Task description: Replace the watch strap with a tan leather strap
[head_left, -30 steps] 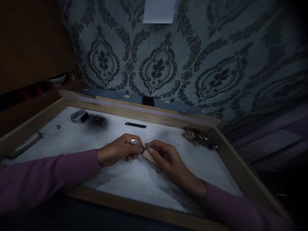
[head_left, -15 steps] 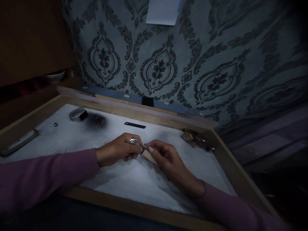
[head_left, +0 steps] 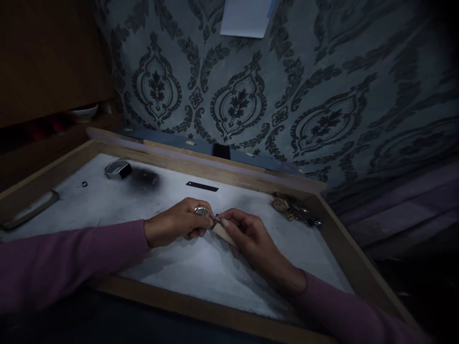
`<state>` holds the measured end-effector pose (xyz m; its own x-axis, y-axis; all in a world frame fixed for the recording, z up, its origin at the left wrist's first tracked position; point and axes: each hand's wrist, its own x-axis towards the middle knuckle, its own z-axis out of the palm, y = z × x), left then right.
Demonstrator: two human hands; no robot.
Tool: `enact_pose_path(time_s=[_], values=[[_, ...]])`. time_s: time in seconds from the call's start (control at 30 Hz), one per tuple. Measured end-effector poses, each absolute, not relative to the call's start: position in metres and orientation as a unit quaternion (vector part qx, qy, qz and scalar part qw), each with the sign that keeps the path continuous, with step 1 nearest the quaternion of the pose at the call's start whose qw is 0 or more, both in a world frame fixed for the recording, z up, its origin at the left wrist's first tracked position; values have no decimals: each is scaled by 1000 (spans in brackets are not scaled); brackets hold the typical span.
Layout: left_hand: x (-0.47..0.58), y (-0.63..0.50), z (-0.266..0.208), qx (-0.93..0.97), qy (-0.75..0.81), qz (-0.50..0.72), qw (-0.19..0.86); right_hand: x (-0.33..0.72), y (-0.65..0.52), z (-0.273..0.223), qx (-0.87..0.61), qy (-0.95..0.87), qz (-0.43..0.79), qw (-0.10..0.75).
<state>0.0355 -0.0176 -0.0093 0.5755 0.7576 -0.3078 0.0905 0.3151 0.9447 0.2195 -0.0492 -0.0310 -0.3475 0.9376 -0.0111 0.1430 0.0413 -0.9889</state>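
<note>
A shallow wooden tray [head_left: 186, 161] is containing several items: a silver-banded watch [head_left: 114, 172] and a small dark ring [head_left: 84, 184] are lying toward its far left, a black strip [head_left: 202, 186] is lying near its back, and a watch cluster [head_left: 281, 204] is resting in its far right corner. Compared with the earlier frames, the view is shifting slightly while both hands are keeping the same hold. The left hand [head_left: 184, 220] is gripping a round watch [head_left: 202, 210], which is sitting between thumb and fingers. The right hand [head_left: 247, 234] is pinching a slim metallic piece [head_left: 217, 220] just beside it; a pale strap [head_left: 223, 233] is extending between the hands, its attachment being too small to tell.
</note>
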Motion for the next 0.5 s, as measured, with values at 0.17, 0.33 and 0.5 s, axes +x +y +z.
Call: enact_pose_path(time_s=[0.17,0.33,0.5], values=[[35,-18,-9,538,395,231,708,220,-49,-32,-437,-623,538,364],[36,-18,-9,538,401,226,706,219,-49,-31,-436,-625,534,366],[36,-17,-9,545,401,227,701,218,-51,-32,-441,-633,521,364]])
